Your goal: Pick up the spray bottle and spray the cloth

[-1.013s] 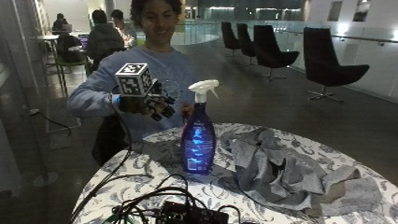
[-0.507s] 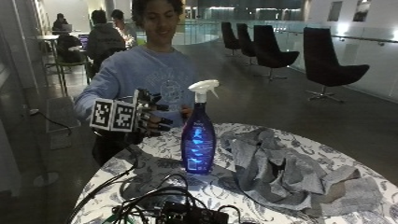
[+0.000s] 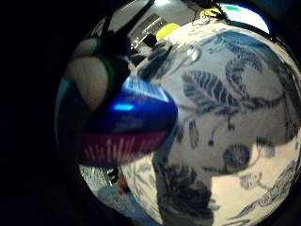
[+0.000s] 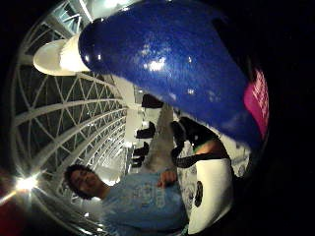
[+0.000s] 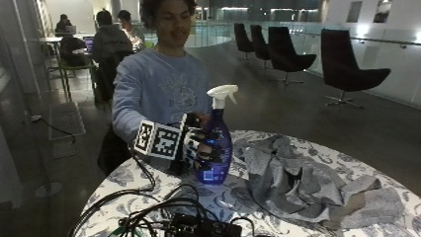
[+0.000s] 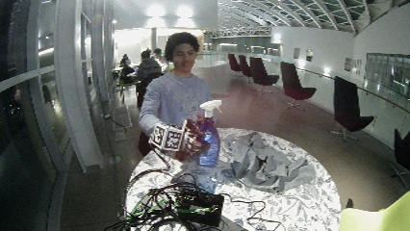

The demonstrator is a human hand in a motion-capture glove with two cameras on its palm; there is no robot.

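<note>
At the centre of the frame, the gloved right hand (image 5: pixel 200 148), which hung apart from the spray bottle (image 5: pixel 216 143) a moment ago, now has its grip wrapped around it on the counter (image 5: pixel 368 177), left of the cloth (image 5: pixel 309 182), ready for lifting.

The outside view looks from across the round worktop (image 5: pixel 368 170) toward the person, close enough that the spray bottle (image 5: pixel 216 143) sits at frame centre and the grey cloth (image 5: pixel 309 182) fills the lower right. The wide outside view faces the same way from farther back and higher, taking in the whole worktop (image 6: pixel 301 192) and the hall behind it. The little finger side palm view sits right against the spray bottle (image 3: pixel 127 125), looking past it onto the patterned worktop (image 3: pixel 235 117). The thumb side palm view also has the spray bottle (image 4: pixel 167 59) close, and faces out toward the person and ceiling. All four views share the bottle.
</note>
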